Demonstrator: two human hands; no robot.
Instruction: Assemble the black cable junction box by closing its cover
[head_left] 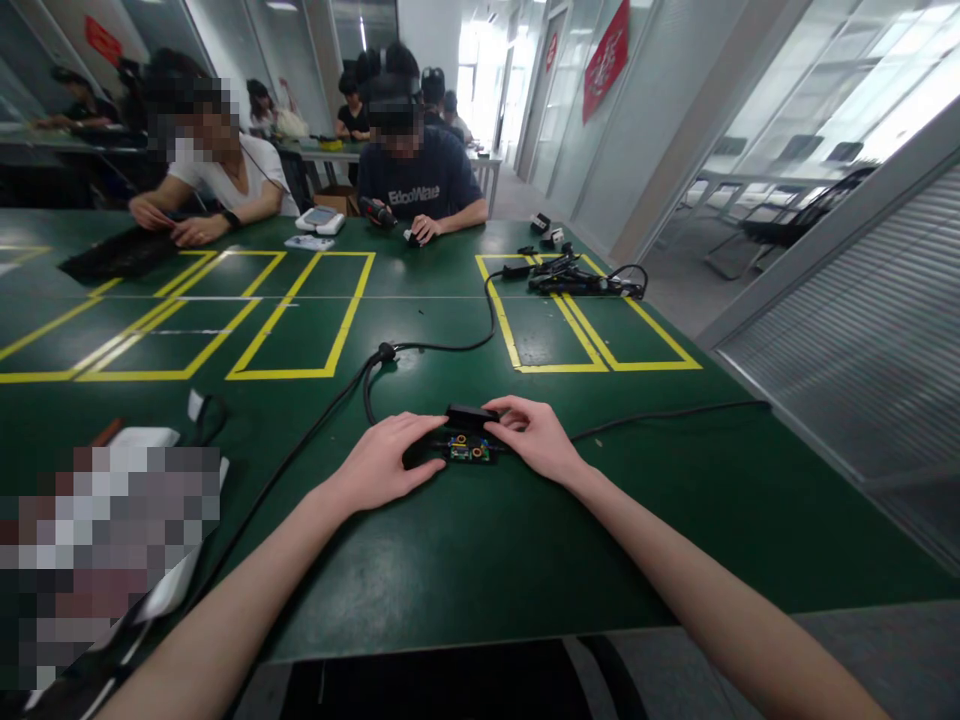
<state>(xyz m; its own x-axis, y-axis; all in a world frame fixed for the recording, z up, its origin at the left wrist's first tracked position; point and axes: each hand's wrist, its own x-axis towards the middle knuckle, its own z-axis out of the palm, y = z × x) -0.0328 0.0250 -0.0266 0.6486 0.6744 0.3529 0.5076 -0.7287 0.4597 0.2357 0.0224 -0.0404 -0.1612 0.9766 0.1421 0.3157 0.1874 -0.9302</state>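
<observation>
A small black power adapter [466,440] lies opened on the green table [480,560], showing a circuit board with coloured coils. My left hand [390,462] rests on its left side, fingers curled over the black casing. On the right side, the fingers of my right hand [536,436] pinch the black cover piece. Black cables [360,385] run from the adapter to the left and right across the table.
Yellow tape rectangles [300,310] mark the table. More black adapters and cables [574,275] lie at the far right. Two people sit across the table, working with their hands. White objects [150,440] lie at my left. The table edge drops off on the right.
</observation>
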